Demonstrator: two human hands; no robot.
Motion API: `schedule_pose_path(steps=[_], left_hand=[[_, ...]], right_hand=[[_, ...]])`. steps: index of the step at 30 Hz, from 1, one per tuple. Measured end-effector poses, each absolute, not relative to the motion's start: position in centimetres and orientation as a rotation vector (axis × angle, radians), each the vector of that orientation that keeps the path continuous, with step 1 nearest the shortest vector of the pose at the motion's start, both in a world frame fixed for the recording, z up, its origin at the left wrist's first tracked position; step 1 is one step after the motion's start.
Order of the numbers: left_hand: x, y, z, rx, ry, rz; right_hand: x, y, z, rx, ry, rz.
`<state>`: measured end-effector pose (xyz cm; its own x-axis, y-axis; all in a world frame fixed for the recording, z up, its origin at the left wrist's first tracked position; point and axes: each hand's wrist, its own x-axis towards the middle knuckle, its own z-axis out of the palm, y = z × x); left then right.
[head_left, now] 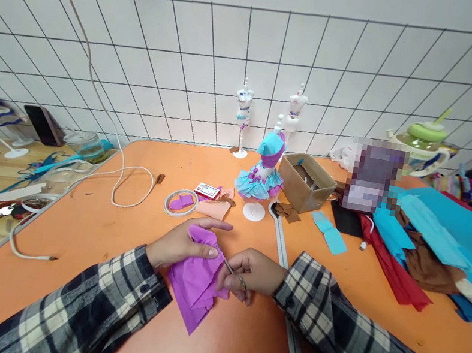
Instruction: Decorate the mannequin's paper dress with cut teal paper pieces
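My left hand (pixel 179 241) pinches a folded piece of purple crepe paper (pixel 194 291) between thumb and fingers, just above the front of the orange table. The paper hangs down to a pointed corner. In my right hand (pixel 256 270) is a small pair of metal scissors (pixel 228 267), its blades at the right edge of the purple paper. Part of the scissors is hidden by my fingers. Beyond my hands stands a mini dress form (pixel 254 211) wearing a blue and purple ruffled paper dress (pixel 256 185).
A cardboard box (pixel 306 194) stands beside the dress form. Two white dress forms (pixel 242 118) are by the tiled wall. Rolled tape (pixel 167 204), purple scraps and a small white-and-red box (pixel 207 191) lie ahead. Coloured crepe sheets (pixel 441 231) cover the right; a white cable (pixel 137 168) curls left.
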<state>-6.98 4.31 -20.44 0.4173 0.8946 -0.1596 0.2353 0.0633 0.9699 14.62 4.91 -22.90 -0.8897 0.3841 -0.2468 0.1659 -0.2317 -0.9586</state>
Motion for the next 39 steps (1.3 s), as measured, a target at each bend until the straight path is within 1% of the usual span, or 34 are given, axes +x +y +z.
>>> schedule_pose_path(steps=[10, 16, 20, 25, 32, 39], left_hand=[[-7.25, 4.46, -19.75, 1.543, 0.958, 0.592], [-7.4, 4.44, -19.82, 1.494, 0.94, 0.635], [-7.21, 4.42, -19.83, 1.287, 0.77, 0.653], [-7.19, 4.52, -19.92, 1.22, 0.792, 0.73], [-7.51, 4.38, -19.95, 1.083, 0.699, 0.71], [-6.97, 4.55, -19.95, 1.24, 0.975, 0.767]], right_hand=[[14.85, 5.32, -23.66, -0.461, -1.748, 2.403], [15.0, 5.54, -23.51, -0.377, -1.781, 2.435], [14.95, 5.51, -23.77, -0.398, -1.764, 2.412], [14.8, 5.29, -23.81, -0.471, -1.721, 2.349], [14.77, 5.25, -23.81, -0.476, -1.776, 2.3], [14.81, 5.18, -23.77, -0.509, -1.804, 2.273]])
